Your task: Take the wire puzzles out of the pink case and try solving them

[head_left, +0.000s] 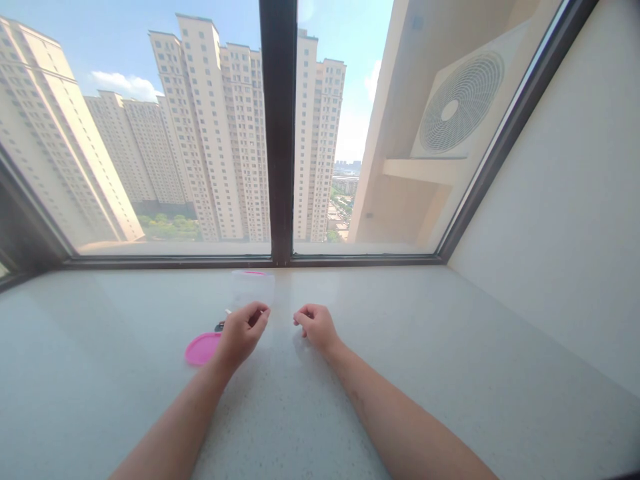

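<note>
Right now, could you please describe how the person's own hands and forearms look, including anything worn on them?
The left hand and right hand are bare, without gloves. No watch or bracelet shows at either wrist, and no ring can be made out. The left forearm and right forearm show no sleeve within the picture.

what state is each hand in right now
Left hand: fingers curled; whether they pinch anything cannot be told.
Right hand: fingers curled too; whether they hold anything cannot be told.
</note>
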The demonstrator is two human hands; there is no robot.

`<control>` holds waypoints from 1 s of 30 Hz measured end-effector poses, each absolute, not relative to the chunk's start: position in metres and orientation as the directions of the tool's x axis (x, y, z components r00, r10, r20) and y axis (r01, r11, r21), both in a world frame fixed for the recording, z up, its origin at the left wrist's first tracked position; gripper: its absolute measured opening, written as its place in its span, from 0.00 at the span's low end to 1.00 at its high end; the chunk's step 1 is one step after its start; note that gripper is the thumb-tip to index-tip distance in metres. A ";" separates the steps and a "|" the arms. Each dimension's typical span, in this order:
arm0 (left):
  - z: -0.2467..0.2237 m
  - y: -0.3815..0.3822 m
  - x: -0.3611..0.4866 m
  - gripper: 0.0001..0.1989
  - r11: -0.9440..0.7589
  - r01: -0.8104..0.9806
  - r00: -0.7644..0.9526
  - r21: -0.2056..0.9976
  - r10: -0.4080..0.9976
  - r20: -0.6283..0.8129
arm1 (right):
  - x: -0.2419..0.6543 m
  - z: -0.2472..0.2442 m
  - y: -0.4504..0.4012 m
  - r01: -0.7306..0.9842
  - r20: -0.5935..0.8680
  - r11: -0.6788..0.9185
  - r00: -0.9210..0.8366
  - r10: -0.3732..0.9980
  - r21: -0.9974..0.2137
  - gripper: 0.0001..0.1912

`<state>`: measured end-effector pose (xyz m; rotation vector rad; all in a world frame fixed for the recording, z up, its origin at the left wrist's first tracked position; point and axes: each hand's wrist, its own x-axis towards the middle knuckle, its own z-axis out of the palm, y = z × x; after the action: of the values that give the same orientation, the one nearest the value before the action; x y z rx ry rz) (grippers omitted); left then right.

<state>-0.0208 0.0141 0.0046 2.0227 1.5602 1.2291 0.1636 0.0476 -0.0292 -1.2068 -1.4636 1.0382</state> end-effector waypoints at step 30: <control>0.002 0.015 -0.021 0.11 -0.371 0.623 0.045 0.689 0.896 0.442 | 0.164 -0.029 0.048 0.186 0.134 0.146 -0.072 0.988 -0.972 0.08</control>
<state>-0.0212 0.0152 0.0023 2.0183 1.5401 1.2402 0.1637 0.0479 -0.0287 -1.2120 -1.4565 1.0485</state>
